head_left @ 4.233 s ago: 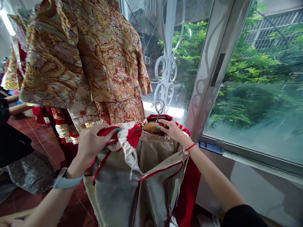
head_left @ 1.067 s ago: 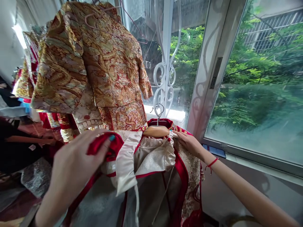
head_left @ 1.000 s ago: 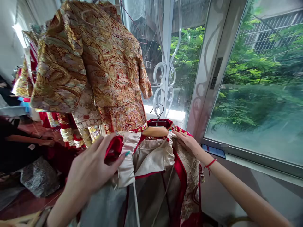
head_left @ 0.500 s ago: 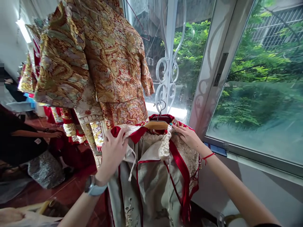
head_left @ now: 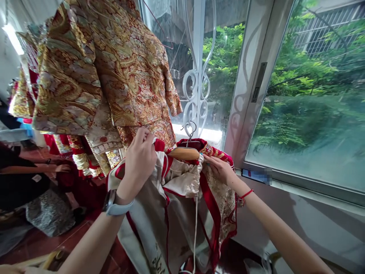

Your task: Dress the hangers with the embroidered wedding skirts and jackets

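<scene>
A red-trimmed garment (head_left: pixel 182 213) with a pale lining hangs inside out from a wooden hanger (head_left: pixel 184 153) at the middle of the view, its cloth falling toward 6 o'clock. The hanger's metal hook (head_left: pixel 191 131) rises at 12 o'clock from the wood, in front of the white scrolled grille (head_left: pixel 196 95).

The left hand (head_left: pixel 139 161), at 9 o'clock from the hanger, is closed on the garment's red and cream shoulder edge, lifting it level with the hanger. A watch (head_left: pixel 115 205) sits on that wrist. The right hand (head_left: pixel 218 169), at 3 o'clock from the hanger, pinches the other shoulder of the garment just beside the hanger's end; a red cord (head_left: pixel 243 195) circles its wrist. The two hands are apart, one on each side of the hanger.

At 11 o'clock a gold brocade jacket (head_left: pixel 114 64) hangs above, touching the left hand's knuckles. At 2 o'clock is the window (head_left: pixel 308 106) with green trees behind. At 9 o'clock, far left, another person's arm (head_left: pixel 34 169) shows over a red tiled floor (head_left: pixel 42 243).
</scene>
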Available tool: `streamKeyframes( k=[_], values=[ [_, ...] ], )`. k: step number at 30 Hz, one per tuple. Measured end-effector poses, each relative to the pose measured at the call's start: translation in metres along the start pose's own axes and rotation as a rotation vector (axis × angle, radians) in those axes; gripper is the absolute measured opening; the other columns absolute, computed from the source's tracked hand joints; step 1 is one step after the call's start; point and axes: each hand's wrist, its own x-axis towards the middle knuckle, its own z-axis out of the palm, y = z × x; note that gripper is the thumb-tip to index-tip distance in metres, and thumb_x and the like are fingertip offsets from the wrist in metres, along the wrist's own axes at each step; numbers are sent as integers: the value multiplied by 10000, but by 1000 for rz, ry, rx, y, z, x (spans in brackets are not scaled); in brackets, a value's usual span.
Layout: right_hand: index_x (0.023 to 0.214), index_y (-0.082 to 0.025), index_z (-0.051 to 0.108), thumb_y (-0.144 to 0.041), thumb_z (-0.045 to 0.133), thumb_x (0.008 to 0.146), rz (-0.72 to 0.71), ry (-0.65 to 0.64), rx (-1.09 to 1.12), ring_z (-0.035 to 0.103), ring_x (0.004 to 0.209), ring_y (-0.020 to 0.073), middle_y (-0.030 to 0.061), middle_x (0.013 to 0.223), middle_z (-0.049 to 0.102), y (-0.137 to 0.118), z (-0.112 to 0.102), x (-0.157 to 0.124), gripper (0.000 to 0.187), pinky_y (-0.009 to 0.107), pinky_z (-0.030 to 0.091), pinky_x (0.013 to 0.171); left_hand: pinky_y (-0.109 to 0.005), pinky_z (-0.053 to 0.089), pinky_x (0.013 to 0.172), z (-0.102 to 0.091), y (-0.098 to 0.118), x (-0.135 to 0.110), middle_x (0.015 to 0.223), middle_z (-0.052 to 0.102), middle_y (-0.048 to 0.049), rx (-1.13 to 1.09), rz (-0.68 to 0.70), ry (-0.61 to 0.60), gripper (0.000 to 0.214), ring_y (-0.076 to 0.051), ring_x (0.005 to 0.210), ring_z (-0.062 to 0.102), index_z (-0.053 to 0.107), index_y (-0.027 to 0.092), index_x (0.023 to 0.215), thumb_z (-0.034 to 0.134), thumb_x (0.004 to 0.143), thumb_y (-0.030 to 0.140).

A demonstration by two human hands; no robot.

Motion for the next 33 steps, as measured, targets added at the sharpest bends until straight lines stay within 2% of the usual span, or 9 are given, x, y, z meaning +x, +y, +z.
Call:
streamKeyframes(
  k=[7,12,14,16,18,20,25,30,33],
  values=[
    [1437,-297,431,-332,481,951,52,-188,178,580,1202,262,79,1328,602,-19,-35,9,491,459,480,1014,-339,479,807,-11,-42,1,971,541,-83,-140,-75,50,207,-223,929,568,463,221,672,409,842,117],
    [1130,-210,620,-259,424,967,-2,219,217,606,1024,232,109,1112,649,-91,-55,53,259,413,480,934,-386,478,832,-8,-58,0,940,527,-84,-186,-121,44,189,-237,917,552,443,226,658,400,823,146],
    [1094,-184,629,-234,427,976,-134,107,246,599,992,209,103,1091,651,-121,-49,90,240,359,472,891,-394,474,830,-7,-58,1,932,527,-88,-197,-124,54,184,-238,901,550,429,231,644,402,809,153],
    [955,-147,659,-227,470,969,-164,-172,221,603,848,186,86,932,670,-141,-36,128,206,316,466,795,-389,471,832,-6,-59,3,934,529,-89,-205,-118,54,183,-235,901,553,432,232,643,403,808,160],
    [867,-127,666,-198,538,936,-201,-484,254,574,709,147,51,800,663,-149,-21,162,162,268,440,692,-384,470,842,-4,-62,5,937,539,-89,-209,-110,39,184,-235,912,558,444,231,643,402,808,161],
    [838,-118,673,-153,604,883,-244,-641,337,547,658,118,21,754,657,-147,-10,184,90,234,408,640,-379,473,852,-1,-69,8,929,557,-86,-228,-130,4,176,-235,911,568,473,227,645,413,798,163],
    [814,-110,672,-101,594,827,-175,-701,561,517,616,95,-20,670,620,-135,1,202,80,210,387,601,-350,495,861,8,-89,19,903,602,-71,-364,-235,-113,138,-227,900,603,567,218,685,458,763,186],
    [802,-121,639,-60,629,750,-45,-619,750,511,625,83,-46,670,600,-144,7,203,81,205,400,622,-361,499,860,17,-91,22,883,611,-77,-352,-286,-109,148,-238,901,607,580,215,685,449,750,189],
    [663,-140,570,-87,646,757,-19,-726,739,469,580,77,-59,609,547,-157,10,209,132,205,381,577,-375,492,875,22,-86,17,889,595,-87,-336,-235,-143,174,-240,903,603,593,198,713,427,761,180]
  ],
)
